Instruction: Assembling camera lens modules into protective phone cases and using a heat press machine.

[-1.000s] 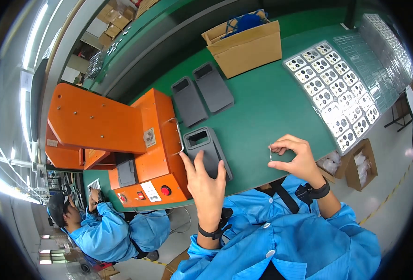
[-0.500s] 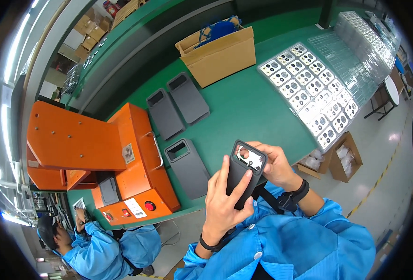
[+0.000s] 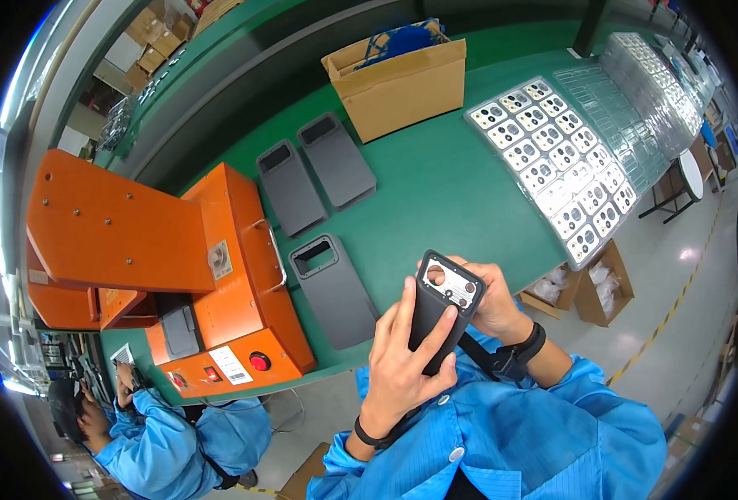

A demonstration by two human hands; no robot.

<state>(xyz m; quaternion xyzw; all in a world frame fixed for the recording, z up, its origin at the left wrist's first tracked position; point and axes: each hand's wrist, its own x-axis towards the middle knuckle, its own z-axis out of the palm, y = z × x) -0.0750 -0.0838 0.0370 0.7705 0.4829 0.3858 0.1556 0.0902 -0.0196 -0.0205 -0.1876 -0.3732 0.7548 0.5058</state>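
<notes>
In front of my chest I hold a dark grey plastic housing point(image 3: 426, 323), tilted, with a rectangular window at its upper end. A white plate with round holes point(image 3: 453, 279) lies within that window's frame. My left hand point(image 3: 396, 371) is closed along the housing's left side, its fingers stretched over the front face near the plate. My right hand point(image 3: 502, 310) grips the upper right edge, with some fingers hidden behind it. On the green bench, a similar grey housing point(image 3: 336, 300) with an open window lies nearest my left hand.
Two more grey housings point(image 3: 290, 192) lie farther back. An orange press point(image 3: 244, 292) with a red button stands left. A clear tray of white plates point(image 3: 544, 158) lies right, a cardboard box point(image 3: 406, 87) behind. Open boxes point(image 3: 602, 287) stand beyond the bench edge. A co-worker point(image 3: 165, 433) sits lower left.
The white plate, earlier askew in the window, now lies flatter and fills more of it. My right fingers have shifted to the housing's edge. The view has moved slightly.
</notes>
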